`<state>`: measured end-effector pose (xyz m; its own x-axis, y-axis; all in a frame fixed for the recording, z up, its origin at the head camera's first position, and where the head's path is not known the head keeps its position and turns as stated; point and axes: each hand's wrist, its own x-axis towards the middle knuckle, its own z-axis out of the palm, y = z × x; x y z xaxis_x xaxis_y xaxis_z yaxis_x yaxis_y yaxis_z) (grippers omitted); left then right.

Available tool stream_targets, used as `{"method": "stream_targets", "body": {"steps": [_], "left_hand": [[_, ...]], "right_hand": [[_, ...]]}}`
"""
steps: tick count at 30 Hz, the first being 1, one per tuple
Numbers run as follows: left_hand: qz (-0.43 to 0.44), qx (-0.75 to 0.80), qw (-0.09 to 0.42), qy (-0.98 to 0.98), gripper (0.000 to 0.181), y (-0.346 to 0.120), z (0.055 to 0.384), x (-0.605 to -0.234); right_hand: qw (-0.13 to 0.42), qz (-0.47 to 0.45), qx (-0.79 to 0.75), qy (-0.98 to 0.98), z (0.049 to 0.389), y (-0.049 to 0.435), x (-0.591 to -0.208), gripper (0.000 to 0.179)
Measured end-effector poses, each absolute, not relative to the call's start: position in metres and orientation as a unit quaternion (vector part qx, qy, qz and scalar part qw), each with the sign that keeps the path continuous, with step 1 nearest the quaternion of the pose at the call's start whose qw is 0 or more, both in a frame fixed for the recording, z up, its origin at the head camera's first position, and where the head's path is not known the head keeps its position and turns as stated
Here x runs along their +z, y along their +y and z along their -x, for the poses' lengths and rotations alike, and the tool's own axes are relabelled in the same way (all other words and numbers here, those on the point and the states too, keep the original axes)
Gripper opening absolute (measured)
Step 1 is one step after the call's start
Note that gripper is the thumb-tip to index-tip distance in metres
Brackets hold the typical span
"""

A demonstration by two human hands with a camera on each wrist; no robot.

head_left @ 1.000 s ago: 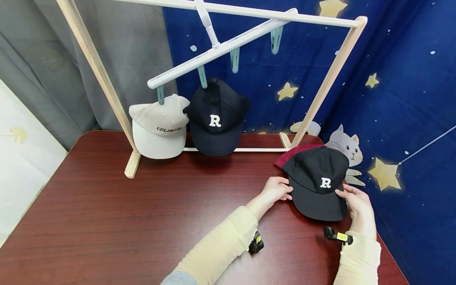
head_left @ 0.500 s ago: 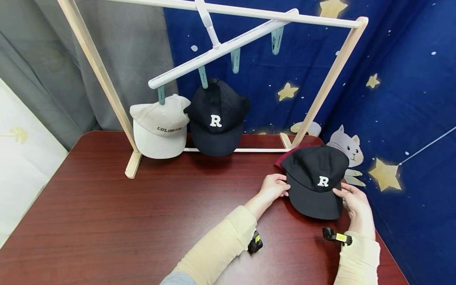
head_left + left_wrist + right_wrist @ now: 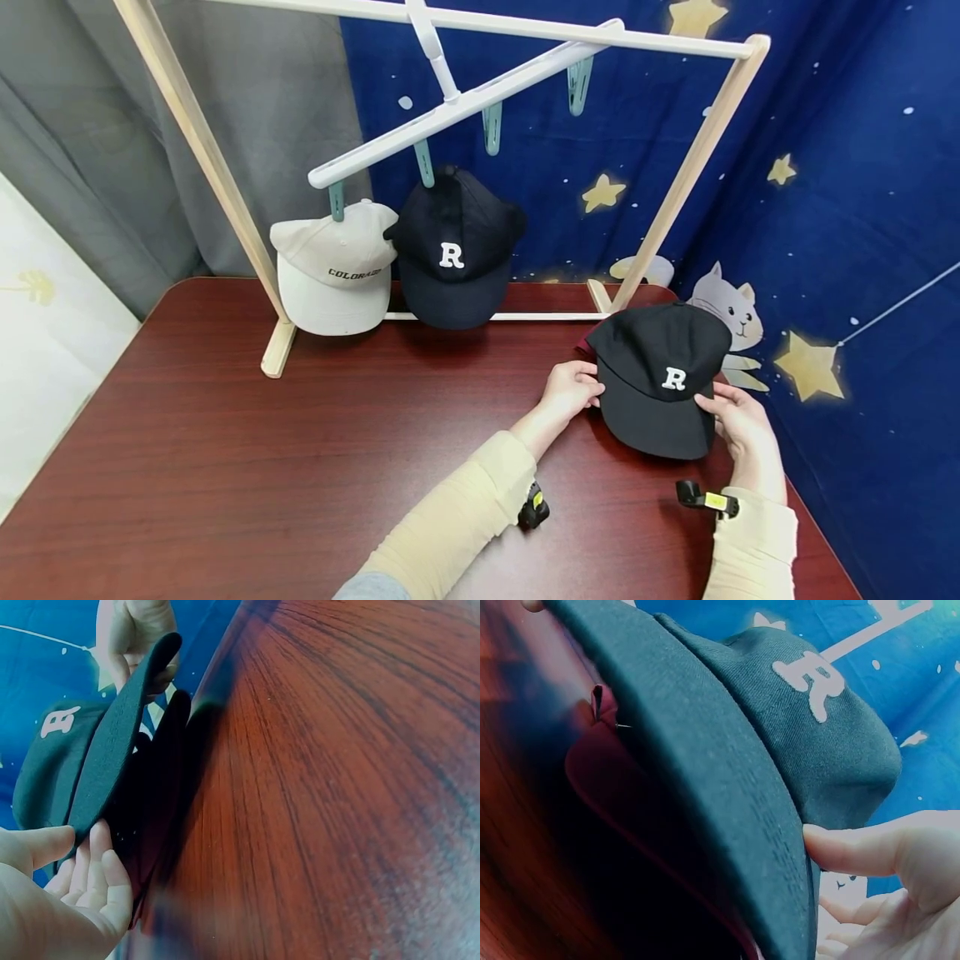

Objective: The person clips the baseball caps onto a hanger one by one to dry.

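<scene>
1. A beige cap [image 3: 333, 267] hangs from a clip on the rack [image 3: 225, 200], over the table's [image 3: 225, 467] far edge, left of centre.
2. Just right of it a navy cap [image 3: 453, 250] hangs from the next clip, the two touching at their sides.
3. My left hand [image 3: 572, 390] pinches the left edge of the black cap's [image 3: 660, 379] brim: in the left wrist view the thumb lies on top and the fingers [image 3: 90, 874] sit underneath, clamped on the brim.
4. The black cap sits near the table's far right corner, its brim tilted up off the wood, its white R toward me.
5. Under it lies a maroon cap [image 3: 622, 795], mostly hidden, with only a sliver showing at the black cap's left.
6. My right hand [image 3: 738, 425] pinches the brim's right edge, thumb [image 3: 855, 847] pressed on top, the other fingers curled below.
</scene>
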<state>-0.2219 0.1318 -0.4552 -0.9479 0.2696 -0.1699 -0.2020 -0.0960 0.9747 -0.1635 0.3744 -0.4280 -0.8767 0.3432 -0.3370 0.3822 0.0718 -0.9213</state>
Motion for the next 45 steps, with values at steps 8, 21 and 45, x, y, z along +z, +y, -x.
{"method": "stream_targets", "body": {"steps": [8,21,45], "left_hand": [[-0.035,0.731,0.146,0.666,0.018,0.126,0.225,-0.455],[-0.045,0.728,0.129,0.672,0.017,0.118,0.235,-0.452],[-0.051,0.730,0.103,0.674,0.020,0.091,0.241,-0.441]], "right_hand": [[0.011,-0.234,-0.627,0.743,0.166,0.369,-0.425,0.055],[0.012,-0.218,-0.626,0.749,0.174,0.360,-0.418,0.059],[-0.040,-0.178,-0.644,0.743,0.186,0.337,-0.407,0.045]]}}
